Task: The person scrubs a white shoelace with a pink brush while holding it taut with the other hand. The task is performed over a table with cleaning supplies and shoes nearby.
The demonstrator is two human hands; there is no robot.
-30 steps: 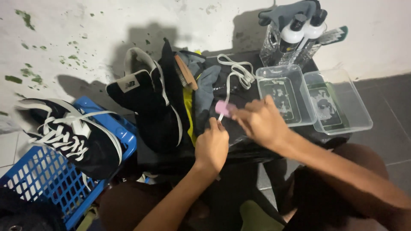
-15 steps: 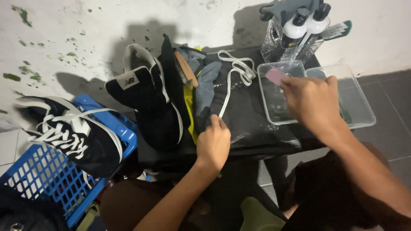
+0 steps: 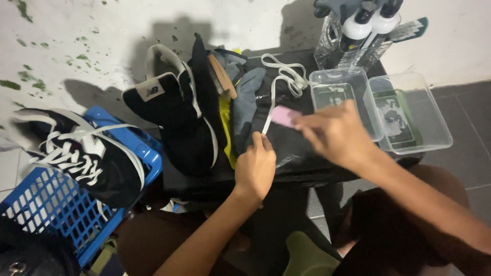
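I have the left hand (image 3: 255,166) pressed down on the near end of a white shoelace (image 3: 279,84), fingers curled so the tips pin it flat against the black cover of the small table (image 3: 307,163), while the right hand (image 3: 335,133) pinches a small pink pad (image 3: 283,115) between thumb and fingers and brings it onto the lace just above the pinned end. To do this well, I judge the lace should be kept taut and straight under the left fingertips, the pad worked along its length in short passes away from the pinned end, and the pinning point shifted as each stretch is done, so the lace does not bunch or slide. The lace itself is flat and white; it runs from under my left fingers up the middle of the table into a loose looped bundle near the far edge, beside a clear plastic tub (image 3: 343,92). The right hand is blurred with motion, so I cannot tell how firmly the pad bears on the lace. A black sneaker (image 3: 174,117) lies on its side just left of the lace.
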